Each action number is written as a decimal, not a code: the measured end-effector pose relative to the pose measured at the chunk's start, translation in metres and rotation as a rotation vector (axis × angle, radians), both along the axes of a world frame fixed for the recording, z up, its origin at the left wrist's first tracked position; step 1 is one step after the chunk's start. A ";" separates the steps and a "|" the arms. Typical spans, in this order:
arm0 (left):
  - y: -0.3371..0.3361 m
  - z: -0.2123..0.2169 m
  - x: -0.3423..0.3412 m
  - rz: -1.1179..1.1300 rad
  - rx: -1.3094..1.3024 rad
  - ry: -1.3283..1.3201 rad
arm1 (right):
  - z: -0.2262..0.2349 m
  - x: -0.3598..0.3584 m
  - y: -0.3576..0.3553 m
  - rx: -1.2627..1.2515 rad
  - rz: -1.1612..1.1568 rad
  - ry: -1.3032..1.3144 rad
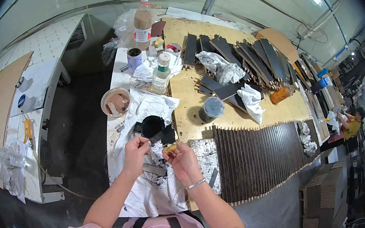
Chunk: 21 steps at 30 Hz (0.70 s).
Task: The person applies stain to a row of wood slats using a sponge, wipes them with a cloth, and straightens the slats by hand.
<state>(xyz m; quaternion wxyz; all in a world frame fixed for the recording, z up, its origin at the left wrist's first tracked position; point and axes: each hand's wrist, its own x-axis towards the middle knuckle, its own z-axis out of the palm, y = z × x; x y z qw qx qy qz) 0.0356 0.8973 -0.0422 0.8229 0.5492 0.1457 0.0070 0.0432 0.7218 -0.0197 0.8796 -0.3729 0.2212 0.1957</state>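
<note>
- The left hand is pinching a dark flat brush, its long axis slanting up-right toward the black paint cup.
- The right hand is gripping a small tan block.
- The plywood surface is carrying dark slats, in a workshop.

The right hand hides most of the small tan piece.

Plywood workbench, stained white cloth, dark wooden slats, rags, bottles, black tub
</note>
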 end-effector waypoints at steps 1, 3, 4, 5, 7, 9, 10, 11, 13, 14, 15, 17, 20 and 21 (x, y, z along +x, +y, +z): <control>0.001 -0.004 0.005 -0.001 0.043 -0.004 | 0.001 -0.002 -0.001 -0.008 -0.004 -0.001; 0.007 -0.013 0.015 0.042 0.117 -0.054 | 0.003 -0.007 -0.004 -0.016 -0.010 0.008; 0.011 -0.018 0.021 0.034 0.155 -0.044 | 0.004 -0.009 -0.006 -0.014 -0.011 0.011; 0.015 -0.021 0.024 -0.001 0.177 0.016 | 0.006 -0.012 -0.008 -0.011 -0.013 0.015; 0.022 -0.025 0.031 -0.017 0.200 0.017 | 0.009 -0.017 -0.014 0.007 -0.028 0.024; 0.027 -0.023 0.032 -0.008 0.242 0.056 | 0.013 -0.023 -0.020 0.038 -0.052 0.039; 0.028 -0.020 0.029 -0.058 0.235 0.088 | 0.015 -0.027 -0.024 0.069 -0.051 0.035; 0.028 -0.015 0.026 0.010 0.384 0.029 | 0.018 -0.031 -0.027 0.098 -0.056 0.027; 0.025 -0.003 0.013 0.067 0.606 -0.056 | 0.025 -0.041 -0.037 0.153 -0.089 -0.008; 0.021 0.004 0.005 0.061 0.619 -0.087 | 0.028 -0.046 -0.040 0.183 -0.076 -0.035; 0.015 0.011 -0.004 0.126 0.603 -0.103 | 0.032 -0.051 -0.043 0.207 -0.078 -0.068; -0.002 0.020 -0.026 -0.107 0.259 -0.064 | 0.038 -0.063 -0.048 0.231 -0.077 -0.053; -0.036 0.025 -0.054 -0.449 -0.274 0.089 | 0.045 -0.078 -0.059 0.350 -0.030 -0.103; -0.048 0.026 -0.059 -0.515 -0.422 0.126 | 0.047 -0.082 -0.065 0.378 -0.011 -0.095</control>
